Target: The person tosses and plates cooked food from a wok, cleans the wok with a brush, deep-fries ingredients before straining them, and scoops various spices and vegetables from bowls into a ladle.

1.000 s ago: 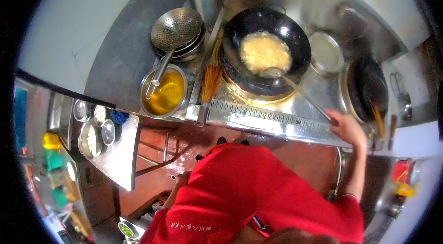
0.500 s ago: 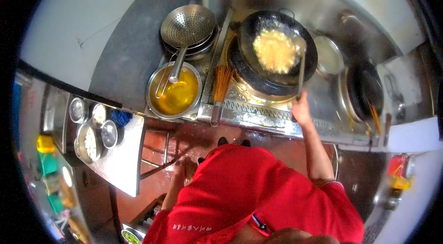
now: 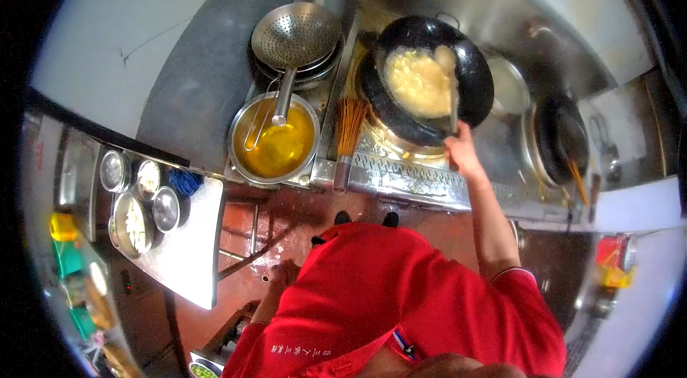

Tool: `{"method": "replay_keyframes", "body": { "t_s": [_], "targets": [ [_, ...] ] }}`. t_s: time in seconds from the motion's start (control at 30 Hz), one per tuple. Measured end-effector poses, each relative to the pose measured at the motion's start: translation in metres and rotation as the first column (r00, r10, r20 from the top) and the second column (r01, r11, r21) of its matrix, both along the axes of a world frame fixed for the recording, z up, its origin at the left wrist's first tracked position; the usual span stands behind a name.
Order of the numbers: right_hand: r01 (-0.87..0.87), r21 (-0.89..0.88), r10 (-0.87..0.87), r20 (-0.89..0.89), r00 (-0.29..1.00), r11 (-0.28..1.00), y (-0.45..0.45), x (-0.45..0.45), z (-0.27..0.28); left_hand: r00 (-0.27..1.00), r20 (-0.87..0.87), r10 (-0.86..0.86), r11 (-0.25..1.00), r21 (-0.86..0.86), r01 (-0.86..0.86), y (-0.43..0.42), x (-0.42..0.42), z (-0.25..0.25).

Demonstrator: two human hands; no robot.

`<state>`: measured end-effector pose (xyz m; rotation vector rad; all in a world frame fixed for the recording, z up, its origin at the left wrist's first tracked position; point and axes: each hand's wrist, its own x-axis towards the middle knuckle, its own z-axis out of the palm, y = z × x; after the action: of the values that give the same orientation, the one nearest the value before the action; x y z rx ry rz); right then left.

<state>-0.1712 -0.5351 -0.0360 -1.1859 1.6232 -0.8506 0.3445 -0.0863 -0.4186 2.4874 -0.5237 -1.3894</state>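
Observation:
My right hand [image 3: 464, 151] is closed round the handle of a ladle [image 3: 446, 62], at the near right rim of a black wok [image 3: 474, 85]. The ladle's bowl is over the right side of a pale yellow, bubbling food mass [image 3: 417, 83] in the wok. Low beside the red clothing, my left hand [image 3: 286, 272] hangs over the floor, dark and small; its fingers are not clear. A bamboo brush [image 3: 351, 128] lies left of the wok.
Left of the wok, a perforated strainer [image 3: 297, 35] rests on stacked bowls, its handle over a bowl of yellow oil [image 3: 283, 145]. A second wok [image 3: 562, 138] is at the right. Metal bowls [image 3: 167, 208] stand on a white side table [image 3: 193, 256].
The ladle has swung from the wok's near side to its right side and slightly back over the food. My right hand has moved left and in towards the wok's rim.

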Motion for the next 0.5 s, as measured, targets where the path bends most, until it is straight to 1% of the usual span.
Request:
{"method": "replay_keyframes", "body": {
  "t_s": [0.03, 0.07, 0.1, 0.17, 0.2, 0.27, 0.3, 0.33, 0.4, 0.47, 0.5],
  "targets": [
    [-0.029, -0.008, 0.029, 0.02, 0.999, 1.0, 0.003, 0.004, -0.004, 0.986, -0.031, 0.164, 0.985, 0.052, -0.162, -0.01, 0.0, -0.002],
    [-0.042, 0.023, 0.041, 0.035, 0.999, 0.999, 0.007, 0.008, -0.009, 0.956, -0.161, 0.246, 0.961, -0.089, -0.262, -0.017, -0.003, -0.004],
    [-0.106, 0.032, 0.105, 0.02, 0.994, 0.994, 0.01, 0.003, -0.017, 0.905, -0.299, 0.301, 0.905, -0.211, -0.37, -0.022, -0.007, -0.007],
    [-0.201, 0.078, 0.206, -0.065, 0.976, 0.976, 0.033, 0.007, 0.018, 0.754, -0.573, 0.321, 0.71, -0.381, -0.591, -0.039, -0.013, -0.015],
    [-0.25, -0.018, 0.242, -0.196, 0.95, 0.968, 0.042, -0.002, 0.016, 0.63, -0.651, 0.424, 0.707, -0.197, -0.679, -0.061, -0.029, 0.016],
    [-0.378, -0.181, 0.263, -0.456, 0.85, 0.908, 0.057, -0.026, 0.013, 0.748, -0.571, 0.339, 0.707, -0.369, -0.603, -0.063, -0.034, -0.018],
    [-0.323, -0.02, 0.282, -0.44, 0.853, 0.946, 0.069, -0.027, 0.046, 0.799, -0.521, 0.301, 0.699, -0.449, -0.556, -0.063, -0.038, -0.03],
    [-0.262, 0.145, 0.299, -0.422, 0.856, 0.954, 0.081, -0.024, 0.09, 0.722, -0.623, 0.302, 0.717, -0.35, -0.602, -0.065, -0.043, -0.026],
    [-0.366, 0.113, 0.355, -0.613, 0.706, 0.924, 0.1, -0.051, 0.113, 0.529, -0.786, 0.321, 0.747, -0.133, -0.652, -0.063, -0.055, -0.01],
    [-0.31, 0.203, 0.371, -0.51, 0.776, 0.929, 0.115, -0.053, 0.146, 0.416, -0.862, 0.289, 0.725, -0.087, -0.684, -0.052, -0.06, -0.041],
    [-0.281, 0.25, 0.369, -0.459, 0.808, 0.927, 0.119, -0.057, 0.155, 0.356, -0.895, 0.269, 0.715, -0.062, -0.696, -0.048, -0.064, -0.046]
  ]
}}
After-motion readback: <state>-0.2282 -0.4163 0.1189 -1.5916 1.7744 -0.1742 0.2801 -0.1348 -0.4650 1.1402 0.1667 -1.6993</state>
